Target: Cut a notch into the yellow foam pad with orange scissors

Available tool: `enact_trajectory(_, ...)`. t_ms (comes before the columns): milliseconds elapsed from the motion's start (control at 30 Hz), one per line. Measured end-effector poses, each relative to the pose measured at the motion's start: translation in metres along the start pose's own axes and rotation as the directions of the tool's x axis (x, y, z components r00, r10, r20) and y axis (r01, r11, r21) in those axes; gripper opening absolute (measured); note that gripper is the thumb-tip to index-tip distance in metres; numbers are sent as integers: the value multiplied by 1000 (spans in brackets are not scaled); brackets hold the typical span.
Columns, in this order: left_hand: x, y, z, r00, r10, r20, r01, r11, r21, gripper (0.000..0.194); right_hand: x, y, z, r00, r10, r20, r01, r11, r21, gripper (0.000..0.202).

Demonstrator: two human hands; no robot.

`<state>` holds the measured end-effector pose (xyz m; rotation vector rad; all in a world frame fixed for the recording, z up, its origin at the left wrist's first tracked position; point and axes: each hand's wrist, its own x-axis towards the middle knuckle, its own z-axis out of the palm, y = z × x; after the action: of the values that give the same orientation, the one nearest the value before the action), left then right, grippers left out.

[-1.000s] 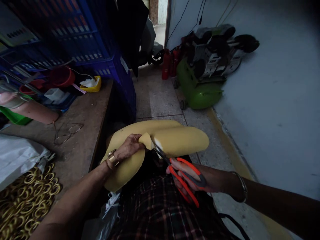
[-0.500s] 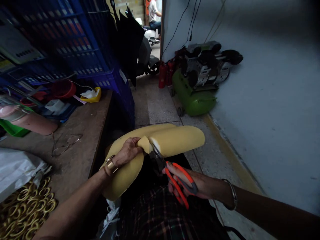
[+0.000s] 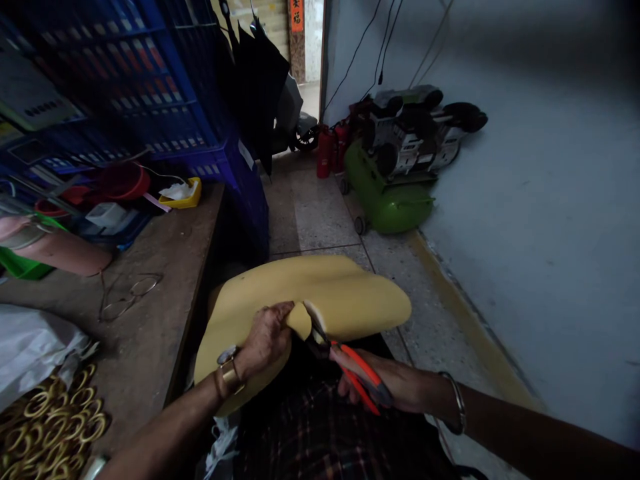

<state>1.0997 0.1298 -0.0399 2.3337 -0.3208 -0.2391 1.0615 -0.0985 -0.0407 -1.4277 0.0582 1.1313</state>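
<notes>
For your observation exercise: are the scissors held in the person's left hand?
No, the scissors are in the right hand, while the left hand grips the foam.

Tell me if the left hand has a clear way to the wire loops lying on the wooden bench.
Probably yes. The left hand grips the yellow foam sheet beside the wooden bench, and the wire loops lie on open bench surface with nothing between. It would have to let go of the foam first.
</notes>
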Motion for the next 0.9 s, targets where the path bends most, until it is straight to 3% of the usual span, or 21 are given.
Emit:
enact_trajectory(133, -10, -8, 22, 987, 88, -138, -62, 981, 184, 54, 6, 8, 8, 998, 36, -56, -27, 988, 152, 55)
enact_trajectory(233, -16, -12, 40, 966, 165, -200, -99, 947, 307, 53, 11, 10, 15, 995, 58, -78, -32, 953, 300, 57)
enact_trajectory(333, -21, -14, 53, 956, 188, -225, -92, 922, 377, 49, 18, 9, 21, 994, 55, -91, -21, 939, 344, 60)
enact_trajectory(500, -24, -14, 57, 950, 208, -232, -102, 911, 400, 45, 27, 3, 17, 994, 95, -53, -79, 963, 260, 61)
enact_trajectory(633, -23, -16, 56, 942, 247, -227, -141, 905, 400, 43, 31, 0, 7, 991, 130, -13, -127, 982, 142, 48)
enact_trajectory(767, -24, -19, 60, 952, 222, -213, -125, 911, 394, 42, 33, 1, 0, 993, 115, 10, -115, 993, 33, 33)
enact_trajectory(900, -26, -19, 66, 967, 174, -187, -87, 913, 399, 41, 33, -1, -5, 991, 119, 59, -113, 989, -91, 31)
